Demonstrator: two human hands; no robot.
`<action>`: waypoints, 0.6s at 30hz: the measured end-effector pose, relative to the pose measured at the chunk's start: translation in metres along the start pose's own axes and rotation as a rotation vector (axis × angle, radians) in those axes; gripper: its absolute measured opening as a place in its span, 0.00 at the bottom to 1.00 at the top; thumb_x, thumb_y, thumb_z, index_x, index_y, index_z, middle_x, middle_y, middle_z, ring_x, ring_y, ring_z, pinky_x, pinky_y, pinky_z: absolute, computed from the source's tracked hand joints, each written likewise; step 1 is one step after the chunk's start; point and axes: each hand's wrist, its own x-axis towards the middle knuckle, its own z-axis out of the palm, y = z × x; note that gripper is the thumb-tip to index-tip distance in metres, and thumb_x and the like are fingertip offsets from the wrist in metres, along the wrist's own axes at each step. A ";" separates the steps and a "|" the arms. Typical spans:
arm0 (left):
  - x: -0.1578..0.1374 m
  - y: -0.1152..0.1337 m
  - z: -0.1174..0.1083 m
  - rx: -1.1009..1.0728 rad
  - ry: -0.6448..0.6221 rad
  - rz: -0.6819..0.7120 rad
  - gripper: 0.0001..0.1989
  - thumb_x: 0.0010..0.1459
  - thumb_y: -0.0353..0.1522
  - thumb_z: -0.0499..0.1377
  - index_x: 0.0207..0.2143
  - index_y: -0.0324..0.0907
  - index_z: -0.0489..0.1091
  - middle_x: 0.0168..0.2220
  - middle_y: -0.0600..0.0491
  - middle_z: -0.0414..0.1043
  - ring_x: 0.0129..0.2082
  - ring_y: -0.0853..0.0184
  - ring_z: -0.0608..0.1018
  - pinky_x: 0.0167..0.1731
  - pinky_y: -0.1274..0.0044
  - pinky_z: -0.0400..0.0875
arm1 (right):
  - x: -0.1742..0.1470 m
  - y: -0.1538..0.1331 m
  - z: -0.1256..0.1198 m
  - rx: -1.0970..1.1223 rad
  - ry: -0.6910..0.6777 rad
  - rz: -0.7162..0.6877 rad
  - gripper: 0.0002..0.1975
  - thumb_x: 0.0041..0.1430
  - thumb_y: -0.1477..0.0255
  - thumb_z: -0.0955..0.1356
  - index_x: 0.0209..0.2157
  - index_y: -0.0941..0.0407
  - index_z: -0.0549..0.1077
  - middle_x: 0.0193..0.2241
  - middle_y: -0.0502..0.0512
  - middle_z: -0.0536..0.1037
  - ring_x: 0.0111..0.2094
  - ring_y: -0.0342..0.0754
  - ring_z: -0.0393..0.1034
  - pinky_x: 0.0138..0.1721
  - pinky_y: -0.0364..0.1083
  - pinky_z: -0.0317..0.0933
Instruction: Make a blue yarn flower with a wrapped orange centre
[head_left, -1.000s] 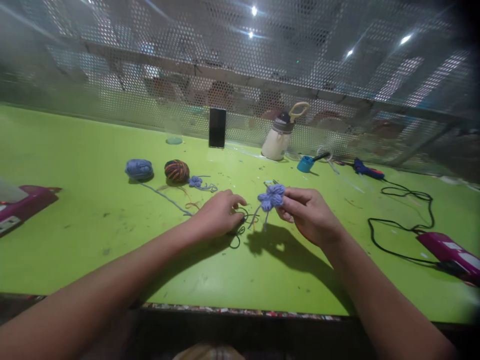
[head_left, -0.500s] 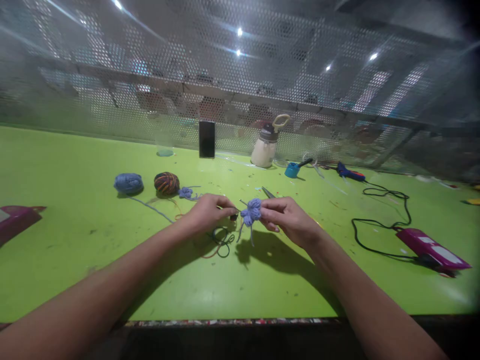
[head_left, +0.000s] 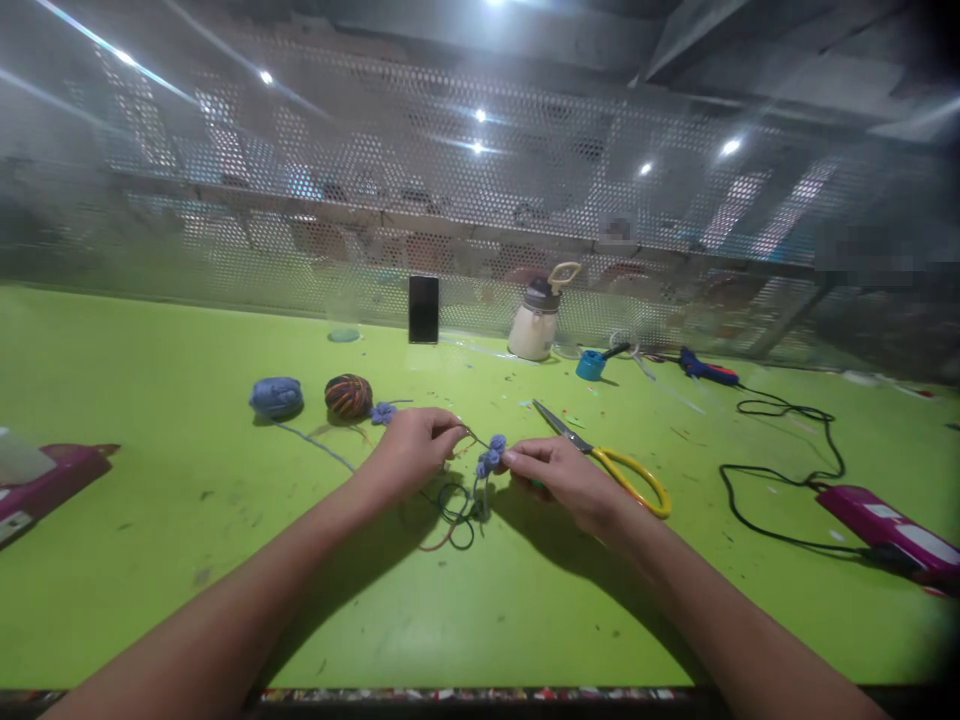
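My right hand [head_left: 559, 475] pinches a small blue-purple crocheted yarn flower [head_left: 493, 455] between thumb and fingertips. Loose yarn tails hang beneath it. To its left, my left hand [head_left: 420, 450] is closed on a thin dark strand that runs to the flower; whether this is cord or a needle I cannot tell. Below, loops of dark cord [head_left: 454, 505] hang or lie by a reddish thread. Scissors with yellow handles [head_left: 637, 480] lie just beyond my right hand. Behind my left hand rests another crocheted blue piece [head_left: 383, 412].
A blue yarn ball [head_left: 276, 398] and a multicoloured one [head_left: 349, 396] sit at left. Farther back stand a phone [head_left: 424, 310], a bottle [head_left: 534, 325] and a teal pot [head_left: 591, 366]. A glue gun [head_left: 709, 368], black cable and magenta box [head_left: 889, 520] are at right; another magenta object [head_left: 64, 480] is left.
The flower has turned in my right hand and shows edge-on. My hands have shifted slightly, uncovering the scissors' yellow handles. The whole view has tilted upward.
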 end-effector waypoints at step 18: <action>-0.005 0.004 0.007 0.019 0.014 -0.076 0.10 0.55 0.34 0.56 0.27 0.38 0.73 0.24 0.49 0.76 0.23 0.65 0.75 0.27 0.74 0.65 | 0.003 0.001 0.006 0.090 0.070 0.070 0.17 0.55 0.58 0.70 0.27 0.60 0.75 0.15 0.44 0.60 0.17 0.39 0.51 0.19 0.42 0.42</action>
